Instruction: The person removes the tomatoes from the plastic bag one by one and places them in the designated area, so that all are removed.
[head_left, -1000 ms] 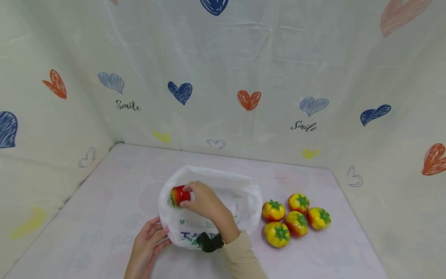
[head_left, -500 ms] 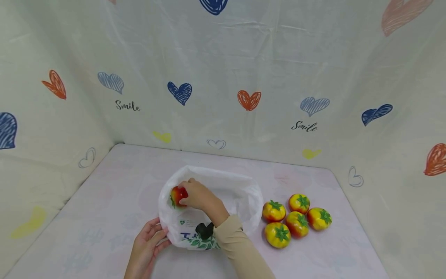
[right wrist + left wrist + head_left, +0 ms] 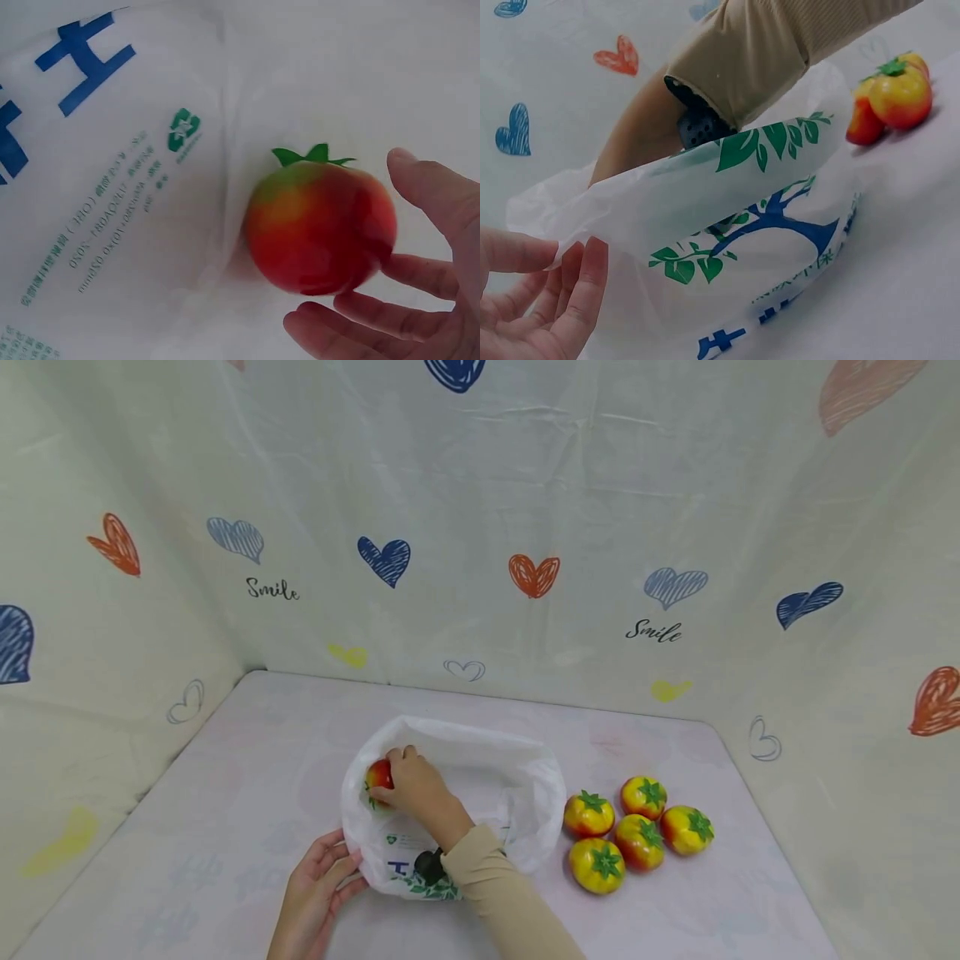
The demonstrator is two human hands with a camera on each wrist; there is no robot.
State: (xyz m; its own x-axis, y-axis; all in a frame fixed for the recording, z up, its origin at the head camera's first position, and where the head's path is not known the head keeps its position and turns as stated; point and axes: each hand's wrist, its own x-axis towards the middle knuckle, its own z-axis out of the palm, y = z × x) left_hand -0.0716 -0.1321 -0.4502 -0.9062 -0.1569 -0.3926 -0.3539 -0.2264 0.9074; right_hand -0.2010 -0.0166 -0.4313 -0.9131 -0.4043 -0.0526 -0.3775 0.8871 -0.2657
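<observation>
A white plastic bag (image 3: 525, 752) with blue and green print stands with its mouth open in the head view. My left hand (image 3: 321, 875) pinches its left rim between thumb and fingers, seen closely in the left wrist view. Inside the bag, at its left end, lies a glossy red tomato (image 3: 319, 229) with a green leafy top. My right hand (image 3: 420, 787) reaches in beside it. In the right wrist view the thumb (image 3: 420, 180) stands apart from the tomato, while the loosely spread fingers are right at its lower side.
Right of the bag several yellow-red tomatoes (image 3: 639, 842) sit in a cluster on the pale table (image 3: 735, 902). Behind rises a whitish curtain (image 3: 450, 485) printed with hearts. A dark wrist camera (image 3: 430, 866) hangs under the right sleeve.
My right hand and forearm have shifted left and deeper into the bag, and the tomato there shows slightly farther left. My left hand stays at the rim.
</observation>
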